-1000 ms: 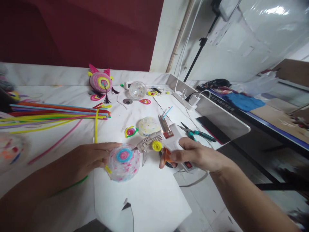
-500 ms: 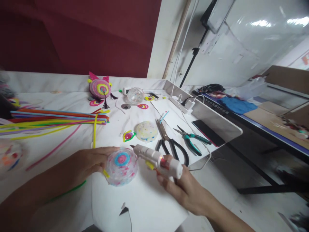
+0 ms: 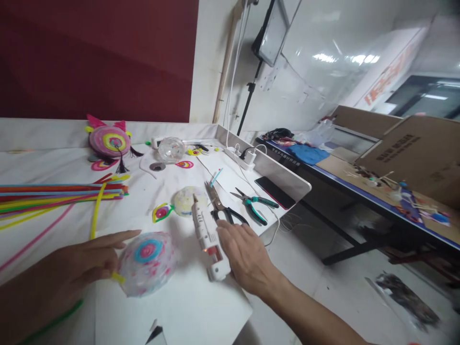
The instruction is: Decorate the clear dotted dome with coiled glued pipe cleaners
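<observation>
Decorated dome (image 3: 154, 272) with pink and blue rings, lying on a white sheet (image 3: 179, 314) in the near part of the table (image 3: 172, 179). Left hand (image 3: 95, 256): at the dome's left edge beside a short yellow strip (image 3: 118, 277), one finger extended along the far side; whether the other fingers pinched the edge could not be told. Right hand (image 3: 246, 254): closed around a white glue gun (image 3: 210, 239), held to the right of the dome and apart from it, nozzle pointing away from the wearer. Beyond the dome lay an eye-shaped piece (image 3: 162, 212) and a speckled dome (image 3: 182, 200), the latter partly covered in view by the nozzle. Scissors (image 3: 217, 203) crowded the space just beyond the right hand, which hid part of their handles; pliers (image 3: 252, 202), jaws parted, and a phone (image 3: 275, 192) lay farther right. At left, a bundle of pipe cleaners (image 3: 53, 197) met an upright-running yellow one (image 3: 97, 211). Toward the back stood a clear dome (image 3: 171, 149) and a pink eared ornament (image 3: 108, 140).
</observation>
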`<act>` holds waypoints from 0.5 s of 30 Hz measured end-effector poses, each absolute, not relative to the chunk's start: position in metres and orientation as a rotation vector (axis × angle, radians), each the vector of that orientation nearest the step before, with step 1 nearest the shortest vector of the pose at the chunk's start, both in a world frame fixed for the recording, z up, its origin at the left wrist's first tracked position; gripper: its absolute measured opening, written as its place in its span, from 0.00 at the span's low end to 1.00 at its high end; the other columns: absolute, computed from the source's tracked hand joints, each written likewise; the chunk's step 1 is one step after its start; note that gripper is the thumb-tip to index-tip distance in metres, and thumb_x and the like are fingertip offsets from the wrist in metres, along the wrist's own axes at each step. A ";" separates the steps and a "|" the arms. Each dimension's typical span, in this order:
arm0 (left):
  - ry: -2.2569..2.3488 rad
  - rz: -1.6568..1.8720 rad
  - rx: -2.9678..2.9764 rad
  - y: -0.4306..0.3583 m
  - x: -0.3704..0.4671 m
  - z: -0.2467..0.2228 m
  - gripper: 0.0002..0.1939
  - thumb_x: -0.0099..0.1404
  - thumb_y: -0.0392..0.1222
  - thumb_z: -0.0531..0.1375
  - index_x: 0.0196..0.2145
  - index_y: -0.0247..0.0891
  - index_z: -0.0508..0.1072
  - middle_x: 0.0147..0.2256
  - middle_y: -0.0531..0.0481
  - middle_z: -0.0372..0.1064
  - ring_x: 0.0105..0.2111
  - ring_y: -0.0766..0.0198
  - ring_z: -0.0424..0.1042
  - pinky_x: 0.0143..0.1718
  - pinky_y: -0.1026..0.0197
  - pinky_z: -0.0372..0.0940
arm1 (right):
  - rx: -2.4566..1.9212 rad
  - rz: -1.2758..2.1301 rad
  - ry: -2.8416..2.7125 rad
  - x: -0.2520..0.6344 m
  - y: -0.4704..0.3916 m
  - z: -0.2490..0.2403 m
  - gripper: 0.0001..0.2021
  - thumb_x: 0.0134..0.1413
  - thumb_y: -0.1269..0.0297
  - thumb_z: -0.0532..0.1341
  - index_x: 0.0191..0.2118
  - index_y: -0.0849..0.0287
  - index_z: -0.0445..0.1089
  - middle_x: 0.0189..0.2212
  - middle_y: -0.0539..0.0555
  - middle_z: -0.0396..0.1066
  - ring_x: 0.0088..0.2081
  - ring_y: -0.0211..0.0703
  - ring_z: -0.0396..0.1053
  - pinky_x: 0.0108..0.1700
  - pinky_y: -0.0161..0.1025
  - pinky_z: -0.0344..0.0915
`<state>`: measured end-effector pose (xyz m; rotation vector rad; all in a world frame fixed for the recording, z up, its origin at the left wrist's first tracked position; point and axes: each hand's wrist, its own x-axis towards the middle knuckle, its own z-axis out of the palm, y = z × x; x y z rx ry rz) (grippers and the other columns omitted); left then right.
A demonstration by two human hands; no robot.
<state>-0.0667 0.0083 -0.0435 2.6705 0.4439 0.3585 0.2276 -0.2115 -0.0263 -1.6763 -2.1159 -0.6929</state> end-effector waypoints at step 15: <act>0.799 0.415 2.489 0.019 -0.084 -0.050 0.16 0.71 0.50 0.52 0.49 0.54 0.78 0.55 0.56 0.75 0.54 0.55 0.74 0.53 0.57 0.72 | -2.452 -0.666 -2.065 0.281 -0.190 -0.029 0.09 0.66 0.75 0.53 0.48 0.63 0.66 0.39 0.59 0.72 0.38 0.53 0.66 0.37 0.45 0.59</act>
